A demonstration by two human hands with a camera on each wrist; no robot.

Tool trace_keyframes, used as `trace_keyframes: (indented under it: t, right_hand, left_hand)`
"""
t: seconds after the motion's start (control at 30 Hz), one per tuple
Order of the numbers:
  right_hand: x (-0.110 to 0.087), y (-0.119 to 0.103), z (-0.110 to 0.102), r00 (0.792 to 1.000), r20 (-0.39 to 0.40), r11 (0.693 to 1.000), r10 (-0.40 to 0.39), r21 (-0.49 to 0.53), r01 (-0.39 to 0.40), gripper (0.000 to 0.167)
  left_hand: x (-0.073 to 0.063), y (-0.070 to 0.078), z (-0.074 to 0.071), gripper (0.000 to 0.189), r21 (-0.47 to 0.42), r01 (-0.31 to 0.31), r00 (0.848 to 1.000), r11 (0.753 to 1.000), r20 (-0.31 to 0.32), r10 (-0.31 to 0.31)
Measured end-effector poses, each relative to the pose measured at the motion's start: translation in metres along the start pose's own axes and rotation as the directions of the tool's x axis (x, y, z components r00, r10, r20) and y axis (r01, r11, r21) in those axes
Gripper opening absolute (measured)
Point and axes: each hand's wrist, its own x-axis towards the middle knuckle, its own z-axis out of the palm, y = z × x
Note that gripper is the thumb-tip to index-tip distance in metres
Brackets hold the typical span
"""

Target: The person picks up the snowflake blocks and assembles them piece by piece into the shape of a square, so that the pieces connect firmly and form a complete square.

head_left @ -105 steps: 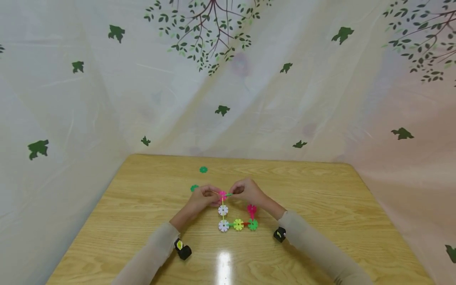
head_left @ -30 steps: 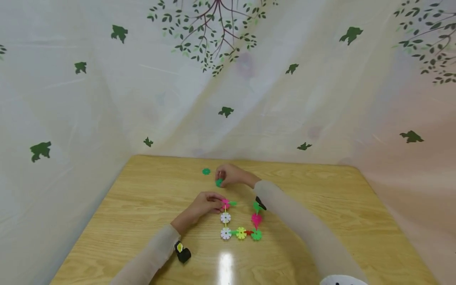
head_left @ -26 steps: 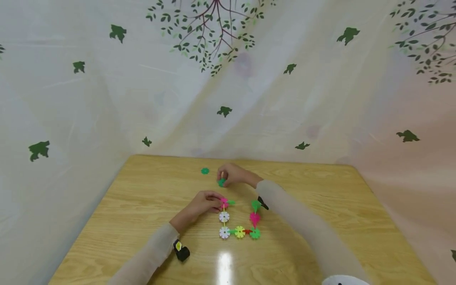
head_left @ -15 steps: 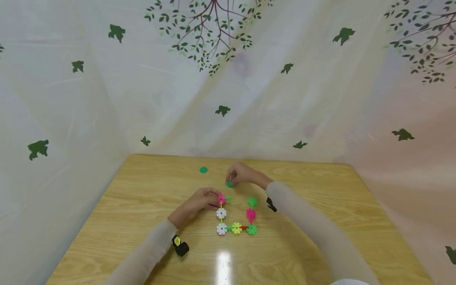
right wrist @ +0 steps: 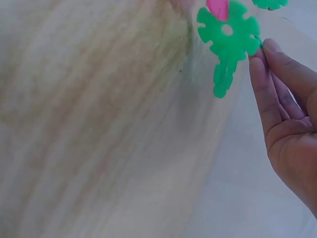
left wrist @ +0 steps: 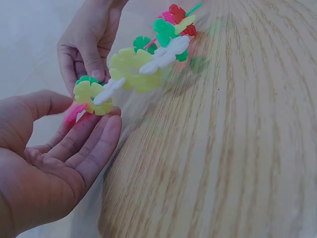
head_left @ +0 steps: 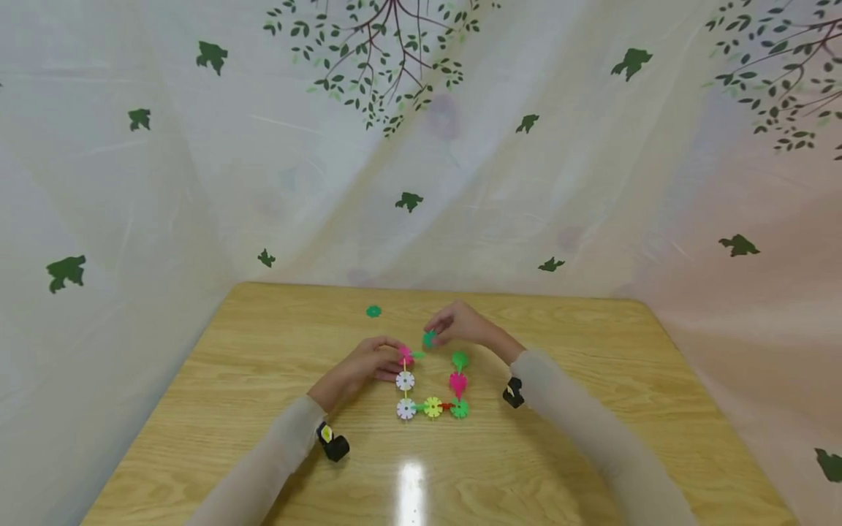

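Observation:
My left hand [head_left: 365, 363] holds the pink snowflake disc [head_left: 405, 356] at the far left end of a U-shaped chain of slotted plastic discs. Below it in the head view come two white discs, the lower a corner [head_left: 406, 408], then a yellow disc [head_left: 433, 407] and a green corner disc [head_left: 459, 408]. The right side rises through a pink disc [head_left: 458, 383] to a green end disc [head_left: 460, 359]. A green connector [head_left: 418, 355] juts right from the held pink disc. My right hand [head_left: 465, 325] pinches a separate green disc [head_left: 430, 338] between thumb and fingers, just above the chain's gap.
One loose green disc [head_left: 373, 311] lies near the back of the wooden table [head_left: 263, 380]. A pale curtain [head_left: 316, 204] with printed leaves hangs behind the table. Each wrist carries a black camera, such as the left one [head_left: 334, 443].
The right hand has left the connector by the held pink disc, picked up a green disc from the table and carried it rightward. The left hand keeps its hold on the pink disc.

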Motion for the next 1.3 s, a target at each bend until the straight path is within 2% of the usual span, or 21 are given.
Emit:
trace_keyframes:
  t: [0.2,0.3,0.57,0.8,1.07,1.3]
  right_hand:
    - [-0.013,0.002,0.006,0.996,-0.058,0.994,0.067,0.086,-0.062,0.032]
    - [-0.018,0.003,0.009,0.993,-0.086,0.99,0.077,0.122,-0.066,0.034]
    - [-0.028,0.007,0.02,0.987,-0.161,0.972,0.011,0.234,0.027,0.037]
    - [-0.031,0.008,0.026,0.984,-0.178,0.942,0.018,0.333,0.043,0.037]
    - [-0.03,0.006,0.028,0.984,-0.174,0.938,0.025,0.344,0.037,0.036]
    - [-0.031,0.007,0.028,0.985,-0.171,0.949,-0.017,0.307,0.07,0.036]
  left_hand:
    - [-0.001,0.002,-0.002,0.046,0.007,0.008,1.0,1.0,0.006,-0.008]
    - [-0.001,0.003,-0.001,0.051,0.014,0.007,1.0,1.0,-0.001,-0.007]
    - [0.0,0.004,0.004,0.052,0.007,-0.05,0.998,0.999,-0.047,0.05]
    - [0.001,0.009,0.007,0.05,0.002,-0.079,0.993,0.997,-0.089,0.079]
    - [0.0,0.015,0.013,0.045,0.012,-0.105,0.984,0.994,-0.145,0.106]
    - [0.002,0.014,0.017,0.042,0.002,-0.098,0.98,0.995,-0.172,0.096]
